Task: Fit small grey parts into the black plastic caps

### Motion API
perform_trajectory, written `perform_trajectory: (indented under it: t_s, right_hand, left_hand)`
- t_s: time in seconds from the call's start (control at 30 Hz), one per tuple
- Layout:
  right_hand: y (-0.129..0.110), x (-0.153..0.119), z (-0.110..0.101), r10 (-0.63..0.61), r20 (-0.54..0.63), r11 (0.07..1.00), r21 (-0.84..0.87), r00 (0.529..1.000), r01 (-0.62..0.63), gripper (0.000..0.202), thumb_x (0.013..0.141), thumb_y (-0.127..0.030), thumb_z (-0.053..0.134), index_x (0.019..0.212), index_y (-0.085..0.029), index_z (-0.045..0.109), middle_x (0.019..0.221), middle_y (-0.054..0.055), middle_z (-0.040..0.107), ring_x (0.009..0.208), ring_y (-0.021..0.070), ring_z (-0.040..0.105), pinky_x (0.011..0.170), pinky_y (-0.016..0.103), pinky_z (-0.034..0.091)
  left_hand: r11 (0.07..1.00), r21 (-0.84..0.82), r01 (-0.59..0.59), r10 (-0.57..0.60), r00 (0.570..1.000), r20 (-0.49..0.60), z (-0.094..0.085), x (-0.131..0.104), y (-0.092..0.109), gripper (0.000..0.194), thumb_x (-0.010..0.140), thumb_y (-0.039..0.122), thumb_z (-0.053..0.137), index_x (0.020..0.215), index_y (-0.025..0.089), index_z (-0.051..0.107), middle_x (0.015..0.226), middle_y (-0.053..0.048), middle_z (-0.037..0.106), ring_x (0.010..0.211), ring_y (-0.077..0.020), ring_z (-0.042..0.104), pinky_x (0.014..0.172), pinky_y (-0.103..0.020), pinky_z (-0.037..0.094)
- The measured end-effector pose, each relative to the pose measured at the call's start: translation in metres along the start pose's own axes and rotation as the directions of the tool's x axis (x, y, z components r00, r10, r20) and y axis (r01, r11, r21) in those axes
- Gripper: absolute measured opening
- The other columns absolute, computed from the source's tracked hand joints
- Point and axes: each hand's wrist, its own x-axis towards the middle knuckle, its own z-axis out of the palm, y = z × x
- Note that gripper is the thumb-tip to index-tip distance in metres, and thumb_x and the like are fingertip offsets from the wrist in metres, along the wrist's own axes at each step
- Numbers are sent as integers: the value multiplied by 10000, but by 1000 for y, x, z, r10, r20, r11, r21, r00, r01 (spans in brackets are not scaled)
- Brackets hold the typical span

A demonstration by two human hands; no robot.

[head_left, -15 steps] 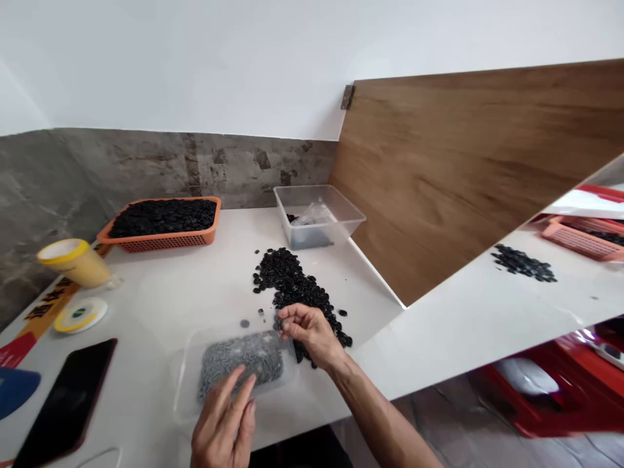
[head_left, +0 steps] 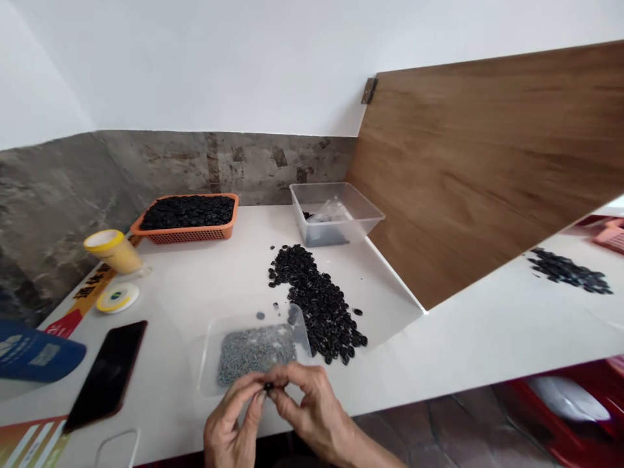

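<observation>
My left hand [head_left: 233, 419] and my right hand [head_left: 312, 404] meet at the table's front edge, fingertips pinched together. Between them is a small black piece [head_left: 268, 386], mostly covered by the fingers; it resembles the oval black pieces in the pile [head_left: 319, 296] beyond. Just past my fingers stands a clear plastic tray [head_left: 207, 364] holding many small grey metal pieces [head_left: 253, 351], which look like screws. The pile of black pieces spreads over the white table to the right of this tray.
An orange basket [head_left: 188, 235] full of black pieces and a clear bin [head_left: 336, 231] stand at the back. To the left are a yellow cup [head_left: 114, 253], a lid [head_left: 117, 297], a phone [head_left: 107, 374] and a blue container [head_left: 43, 351]. A wooden board [head_left: 478, 162] slants on the right.
My right hand has come back from the pile's edge and joined my left hand. Both hands now pinch the black piece together. The view has shifted, so the table items appear further right.
</observation>
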Motion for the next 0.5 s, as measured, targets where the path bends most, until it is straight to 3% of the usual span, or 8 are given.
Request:
perform_trajectory:
  t_s: [0.13, 0.23, 0.3, 0.33, 0.4, 0.5]
  right_hand:
    - [10, -18, 9, 34, -32, 999, -18, 999, -35, 137, 808, -154, 582, 869, -228, 680, 798, 19, 675, 756, 170, 621, 719, 270, 476]
    - [19, -20, 4, 117, -77, 993, -9, 990, -118, 86, 801, -179, 577, 831, -208, 652, 775, 19, 632, 745, 166, 577, 710, 268, 449]
    - [21, -18, -2, 154, -86, 988, 29, 984, -152, 67, 808, -196, 566, 796, -195, 632, 737, 12, 593, 724, 157, 544, 689, 257, 427]
    - [22, -16, -6, 162, -87, 986, 48, 983, -158, 67, 811, -208, 565, 784, -190, 624, 722, 8, 576, 714, 153, 528, 679, 253, 416]
    - [22, -13, -10, 172, -90, 983, 81, 981, -165, 75, 812, -235, 575, 780, -182, 616, 706, 2, 548, 696, 146, 503, 664, 249, 398]
    - [23, -11, -13, 199, -76, 974, 121, 977, -189, 94, 804, -262, 592, 794, -172, 617, 679, -7, 521, 660, 135, 477, 637, 245, 376]
  left_hand:
    - [992, 84, -89, 82, 993, 79, -12, -13, -4, 195, 887, 270, 513, 859, 208, 695, 925, -62, 738, 837, -179, 704, 731, -239, 570]
    - [960, 173, -219, 182, 962, 205, -26, 11, -6, 190, 890, 217, 490, 883, 191, 678, 936, -67, 726, 835, -167, 698, 726, -216, 553]
    - [922, 308, -232, 144, 948, 284, -29, 38, -9, 225, 906, 205, 442, 901, 178, 665, 877, -72, 717, 793, -170, 689, 699, -235, 544]
    - [884, 393, -254, 112, 931, 348, -28, 51, -10, 251, 909, 187, 415, 892, 178, 665, 830, -70, 708, 750, -170, 681, 673, -246, 535]
    - [787, 520, -332, 1, 843, 538, -19, 74, -12, 289, 891, 129, 392, 849, 189, 672, 760, -62, 687, 711, -177, 664, 660, -267, 512]
    - [746, 536, -396, -74, 750, 657, 4, 92, -15, 317, 830, 49, 398, 761, 185, 676, 729, -75, 671, 698, -200, 651, 662, -296, 487]
